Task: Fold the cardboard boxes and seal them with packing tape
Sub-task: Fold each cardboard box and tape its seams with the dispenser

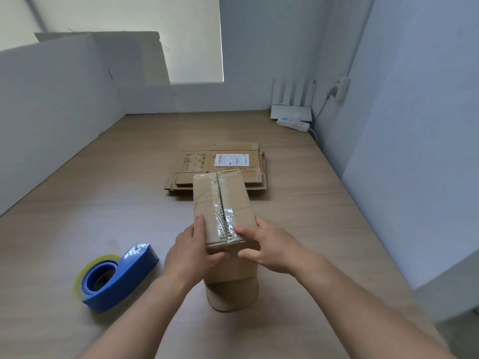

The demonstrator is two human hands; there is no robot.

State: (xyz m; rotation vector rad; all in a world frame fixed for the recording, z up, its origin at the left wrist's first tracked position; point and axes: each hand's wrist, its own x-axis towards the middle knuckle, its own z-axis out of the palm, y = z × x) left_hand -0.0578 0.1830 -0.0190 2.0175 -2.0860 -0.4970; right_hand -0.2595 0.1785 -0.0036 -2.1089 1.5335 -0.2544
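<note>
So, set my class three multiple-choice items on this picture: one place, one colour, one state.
1. The tape dispenser lies: A left of the box; B on the box; C right of the box.
2. The tape dispenser is: A red; B blue; C green.
3. The box is: A untouched; B held by one hand; C held by both hands.
Answers:
1. A: it lies to the side of the left hand.
2. B: its shell is blue.
3. C: the left hand and the right hand both hold its near end.

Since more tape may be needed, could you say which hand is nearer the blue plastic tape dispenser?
Left. The left hand grips the brown cardboard box just right of the blue plastic tape dispenser; the right hand grips the box's far side.
</note>
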